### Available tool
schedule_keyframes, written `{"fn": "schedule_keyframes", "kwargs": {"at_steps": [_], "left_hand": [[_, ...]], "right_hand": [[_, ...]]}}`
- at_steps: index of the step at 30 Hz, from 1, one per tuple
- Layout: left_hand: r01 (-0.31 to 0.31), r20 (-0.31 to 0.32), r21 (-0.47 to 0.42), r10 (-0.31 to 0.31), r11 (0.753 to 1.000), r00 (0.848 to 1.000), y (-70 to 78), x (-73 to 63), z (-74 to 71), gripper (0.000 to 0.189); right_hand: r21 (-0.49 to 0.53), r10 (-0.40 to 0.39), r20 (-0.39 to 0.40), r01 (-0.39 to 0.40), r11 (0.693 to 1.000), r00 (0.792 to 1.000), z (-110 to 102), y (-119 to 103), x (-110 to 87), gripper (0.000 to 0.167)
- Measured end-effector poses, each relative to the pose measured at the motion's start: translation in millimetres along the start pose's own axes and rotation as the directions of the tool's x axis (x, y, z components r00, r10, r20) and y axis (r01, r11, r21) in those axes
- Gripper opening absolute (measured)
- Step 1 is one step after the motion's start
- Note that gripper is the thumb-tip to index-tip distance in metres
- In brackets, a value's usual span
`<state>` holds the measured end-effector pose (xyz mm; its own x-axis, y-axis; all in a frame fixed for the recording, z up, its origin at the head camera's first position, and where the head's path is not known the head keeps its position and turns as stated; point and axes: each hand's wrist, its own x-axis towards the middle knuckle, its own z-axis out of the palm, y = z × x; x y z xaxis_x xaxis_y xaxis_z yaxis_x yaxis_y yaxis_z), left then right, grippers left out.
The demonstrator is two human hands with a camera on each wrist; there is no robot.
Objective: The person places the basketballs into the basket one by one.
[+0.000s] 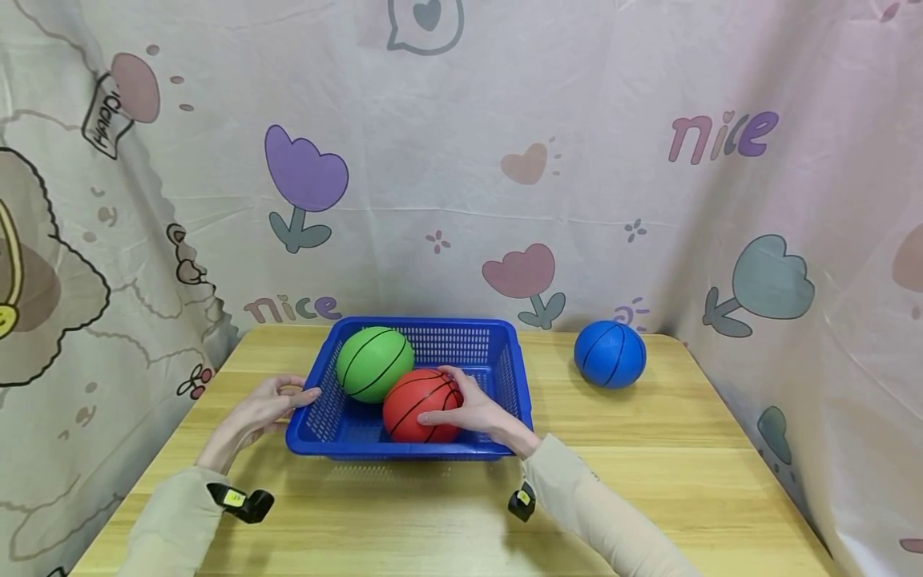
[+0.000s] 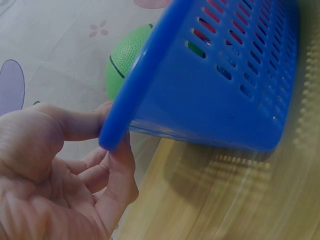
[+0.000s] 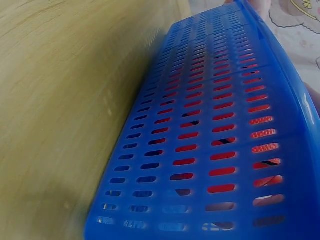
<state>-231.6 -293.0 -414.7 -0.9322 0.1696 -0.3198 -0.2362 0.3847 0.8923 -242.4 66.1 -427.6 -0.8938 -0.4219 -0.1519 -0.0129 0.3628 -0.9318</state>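
Note:
A blue plastic basket (image 1: 404,449) with slotted walls sits on the wooden table. Inside it, a green ball (image 1: 371,365) with black lines rests at the left, touching or nearly touching a red ball (image 1: 414,409) near the front wall. My left hand (image 1: 261,410) pinches the basket's left rim, thumb on top and fingers underneath, as the left wrist view shows at the rim (image 2: 131,95). Reaching over the front rim, my right hand (image 1: 472,407) grips the red ball from its right side. In the right wrist view, the basket wall (image 3: 295,195) hides most of that hand.
A blue ball (image 1: 610,354) lies on the table (image 1: 649,465) at the back right, apart from the basket. Behind the table hangs a pale curtain (image 1: 418,120) printed with flowers and words. Black wrist cameras (image 1: 248,505) are strapped over both sleeves.

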Motion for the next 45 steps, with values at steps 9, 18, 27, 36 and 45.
{"fn": "schedule_keyframes", "kwargs": {"at_steps": [9,18,27,36,45], "left_hand": [[0.004,-0.001,0.002,-0.004,1.000,1.000,0.7,-0.1,0.6,0.067],[0.000,0.001,-0.003,0.000,1.000,1.000,-0.9,0.3,0.4,0.066],[0.001,-0.002,0.005,-0.001,1.000,1.000,-2.0,0.5,-0.5,0.071],[-0.004,0.001,-0.006,0.004,1.000,1.000,-0.6,-0.4,-0.6,0.070],[0.000,0.003,-0.012,0.000,1.000,1.000,-0.5,0.3,-0.3,0.068]], "right_hand": [[-0.006,0.002,-0.006,-0.002,1.000,1.000,1,1,0.2,0.085],[0.025,-0.092,-0.055,0.093,0.995,0.994,-17,-9,-9.7,0.089],[0.051,-0.301,-0.581,0.404,0.913,0.756,-92,2,-15.9,0.064],[-0.122,-0.183,-0.916,0.187,0.975,0.358,-177,64,-30.2,0.056],[-0.062,-0.053,-0.866,-0.002,0.998,0.497,-195,87,-41.3,0.078]]}}
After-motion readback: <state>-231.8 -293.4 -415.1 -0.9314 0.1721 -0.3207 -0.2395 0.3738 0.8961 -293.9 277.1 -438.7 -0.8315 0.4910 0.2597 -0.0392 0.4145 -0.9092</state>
